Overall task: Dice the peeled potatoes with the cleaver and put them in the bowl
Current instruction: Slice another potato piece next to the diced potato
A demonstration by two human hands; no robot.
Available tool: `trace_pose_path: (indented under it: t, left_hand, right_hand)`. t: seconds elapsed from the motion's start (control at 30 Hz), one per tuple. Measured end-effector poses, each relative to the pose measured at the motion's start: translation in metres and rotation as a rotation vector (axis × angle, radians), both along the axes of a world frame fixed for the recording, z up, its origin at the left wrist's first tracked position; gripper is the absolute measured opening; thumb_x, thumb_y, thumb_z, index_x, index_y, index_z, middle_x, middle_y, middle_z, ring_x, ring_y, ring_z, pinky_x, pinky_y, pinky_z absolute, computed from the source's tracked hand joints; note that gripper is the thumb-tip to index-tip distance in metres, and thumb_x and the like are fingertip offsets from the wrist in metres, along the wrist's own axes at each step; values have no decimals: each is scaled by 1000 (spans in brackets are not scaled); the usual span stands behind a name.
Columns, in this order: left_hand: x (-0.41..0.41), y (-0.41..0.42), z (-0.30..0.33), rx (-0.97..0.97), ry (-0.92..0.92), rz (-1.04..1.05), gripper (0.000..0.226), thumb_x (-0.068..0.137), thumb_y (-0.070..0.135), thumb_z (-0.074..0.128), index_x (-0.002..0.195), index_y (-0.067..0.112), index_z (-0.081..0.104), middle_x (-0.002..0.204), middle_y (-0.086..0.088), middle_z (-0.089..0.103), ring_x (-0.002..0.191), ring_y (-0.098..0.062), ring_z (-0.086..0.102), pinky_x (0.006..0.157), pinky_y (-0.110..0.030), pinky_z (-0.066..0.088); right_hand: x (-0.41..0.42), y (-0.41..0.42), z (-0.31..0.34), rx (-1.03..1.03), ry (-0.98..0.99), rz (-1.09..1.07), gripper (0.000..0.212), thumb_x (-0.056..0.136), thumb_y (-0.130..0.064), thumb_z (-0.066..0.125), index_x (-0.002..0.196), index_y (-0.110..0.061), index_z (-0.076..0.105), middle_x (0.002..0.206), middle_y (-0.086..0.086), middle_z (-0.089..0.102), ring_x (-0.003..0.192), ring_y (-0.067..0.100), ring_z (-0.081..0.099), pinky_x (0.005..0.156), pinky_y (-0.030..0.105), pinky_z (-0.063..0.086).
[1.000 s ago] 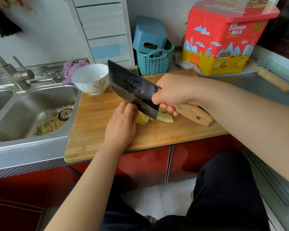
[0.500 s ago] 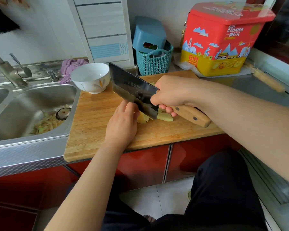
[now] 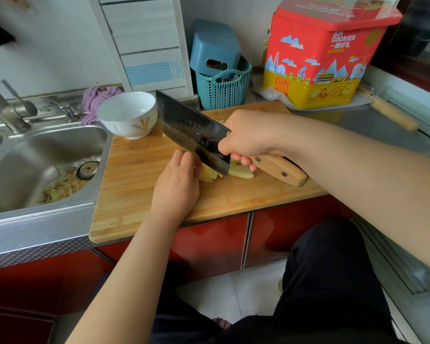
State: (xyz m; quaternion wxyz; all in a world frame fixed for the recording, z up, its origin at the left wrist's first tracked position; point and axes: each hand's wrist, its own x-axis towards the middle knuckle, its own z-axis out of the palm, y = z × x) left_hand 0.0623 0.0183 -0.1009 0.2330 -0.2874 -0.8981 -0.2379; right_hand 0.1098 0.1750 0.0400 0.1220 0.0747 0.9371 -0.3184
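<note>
I have my right hand [image 3: 250,136] wrapped round the cleaver [image 3: 196,135] handle and my left hand [image 3: 178,184] curled on the firm, likely slippery potato [image 3: 207,175] mid-board near the cutting board's [image 3: 134,194] front edge, the bowl [image 3: 127,114] on its far-left corner.

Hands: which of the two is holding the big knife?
The right hand grips the cleaver by its wooden handle. The left hand holds no tool; it steadies the potato pieces on the cutting board, just beside the blade.

Single head-worn view, looking forward and down, close over the cutting board [image 3: 139,184]
</note>
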Motion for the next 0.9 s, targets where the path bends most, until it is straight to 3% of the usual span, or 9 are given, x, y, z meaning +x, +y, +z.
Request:
trace_pose_path:
  t: [0.1,0.27,0.9]
  left_hand:
    - [0,0,1,6,1,0,6,93,10,55,96,5,54,99,-10,52,74,-30,53,55,-31,32]
    - [2,0,3,1,12,-13,4,92,6,56,94,4,54,98,-12,53,73,-30,53,56,-31,30]
    - [0,0,1,-3,12,-3,7,91,4,56,98,2,55,100,-16,54,72,-38,55,53,-34,32]
  right_hand:
    - [0,-2,0,9,-2,3,23,89,-8,53,66,-4,53,39,0,49,30,11,44,40,23,42]
    - [0,-7,-1,21,-1,29,18,90,-8,50,72,-3,54,58,8,54,40,17,47,42,25,44]
    - [-5,-18,-15,37,-46,39,26,94,-6,45,70,0,52,57,14,51,43,21,46,41,27,46]
